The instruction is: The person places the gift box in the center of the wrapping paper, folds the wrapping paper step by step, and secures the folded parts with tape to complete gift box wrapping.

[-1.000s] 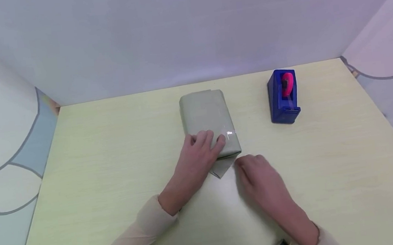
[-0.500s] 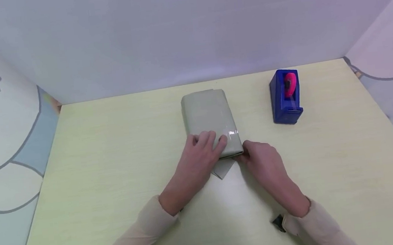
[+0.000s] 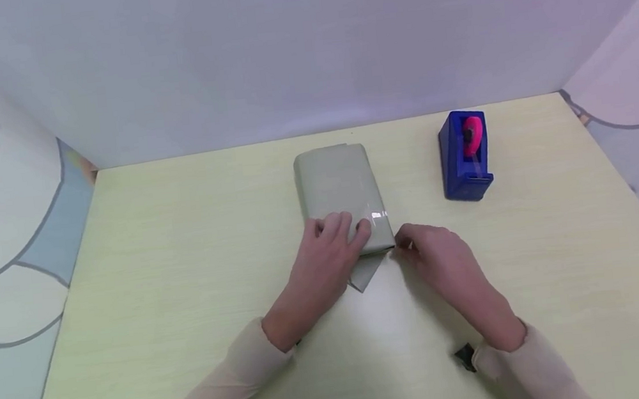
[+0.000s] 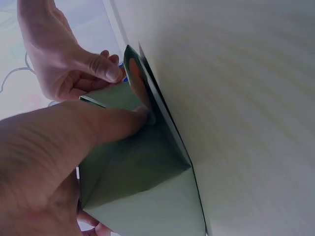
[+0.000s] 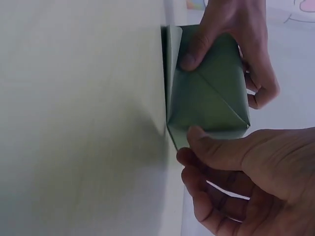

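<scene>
One broad, lavender-tinted wall is rising behind a pale, wood-grained tabletop [image 3: 187,270], while a white-and-blue panel [image 3: 7,191] printed with a cartoon creature is flanking it at left. Two cream sleeves, the left [image 3: 243,364] and the right [image 3: 529,365], are reaching in from the near side. A rectangular package wrapped in smooth grey-green paper [image 3: 335,179] is lying flat in the middle of the table, its near end turned toward the person. The bare left hand [image 3: 320,263] is gripping that end, its bent fingers spreading over the top and its thumb pressing against the folded end face. At the near right corner, the bare right hand [image 3: 443,258] is pinching the edge of the paper, thumb and forefinger narrowed together, the other fingers curling beneath. Well apart to the right, toward the back, a blue plastic tape dispenser [image 3: 456,173] is standing upright. A pointed grey-green paper flap [image 3: 365,275] is jutting from the package's near end. A bright pink tape core [image 3: 473,130] is sitting inside the dispenser, and a glossy clear tape strip [image 3: 377,215] is catching the light near the package's right edge.
</scene>
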Demonstrator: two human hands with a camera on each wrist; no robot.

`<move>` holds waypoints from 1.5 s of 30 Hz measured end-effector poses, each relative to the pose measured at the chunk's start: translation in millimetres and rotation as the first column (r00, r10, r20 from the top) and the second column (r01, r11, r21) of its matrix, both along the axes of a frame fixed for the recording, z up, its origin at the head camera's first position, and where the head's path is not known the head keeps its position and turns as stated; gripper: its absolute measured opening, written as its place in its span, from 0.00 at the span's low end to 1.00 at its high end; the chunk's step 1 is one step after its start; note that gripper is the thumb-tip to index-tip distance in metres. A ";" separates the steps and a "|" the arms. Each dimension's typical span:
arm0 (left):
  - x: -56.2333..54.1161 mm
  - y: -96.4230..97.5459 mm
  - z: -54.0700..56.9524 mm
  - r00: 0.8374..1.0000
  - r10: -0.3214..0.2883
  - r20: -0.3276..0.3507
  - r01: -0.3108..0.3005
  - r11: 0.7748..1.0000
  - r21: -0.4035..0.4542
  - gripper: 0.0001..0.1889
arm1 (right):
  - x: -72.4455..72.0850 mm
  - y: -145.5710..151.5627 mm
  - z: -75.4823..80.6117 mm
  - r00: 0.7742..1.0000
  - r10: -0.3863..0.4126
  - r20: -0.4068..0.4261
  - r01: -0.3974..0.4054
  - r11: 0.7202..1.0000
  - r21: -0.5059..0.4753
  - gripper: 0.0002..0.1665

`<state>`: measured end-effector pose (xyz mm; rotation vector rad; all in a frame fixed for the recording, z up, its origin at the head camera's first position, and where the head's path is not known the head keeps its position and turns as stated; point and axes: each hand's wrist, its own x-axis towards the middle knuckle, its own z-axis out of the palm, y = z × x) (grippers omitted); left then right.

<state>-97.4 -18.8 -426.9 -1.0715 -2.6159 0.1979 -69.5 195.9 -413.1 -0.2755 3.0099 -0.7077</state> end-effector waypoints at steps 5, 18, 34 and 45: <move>0.1 -1.9 0.8 1.000 0.001 0.020 -0.001 1.000 -0.008 0.26 | -8.5 -1.2 2.2 0.998 0.056 -0.020 -0.055 0.998 0.036 0.06; -1.3 0.4 -1.7 1.000 0.005 -0.016 -0.005 1.000 0.020 0.22 | -9.8 -1.3 20.2 0.989 0.144 0.043 -0.148 0.983 0.112 0.07; -0.7 0.6 1.3 1.000 0.010 0.003 -0.010 1.000 -0.005 0.24 | -25.7 5.0 20.9 0.969 0.243 0.046 -0.247 0.959 0.138 0.13; -0.3 2.6 3.0 1.000 0.015 0.014 -0.015 1.000 -0.009 0.23 | -29.2 9.7 3.4 0.964 0.199 0.177 -0.205 0.979 0.014 0.10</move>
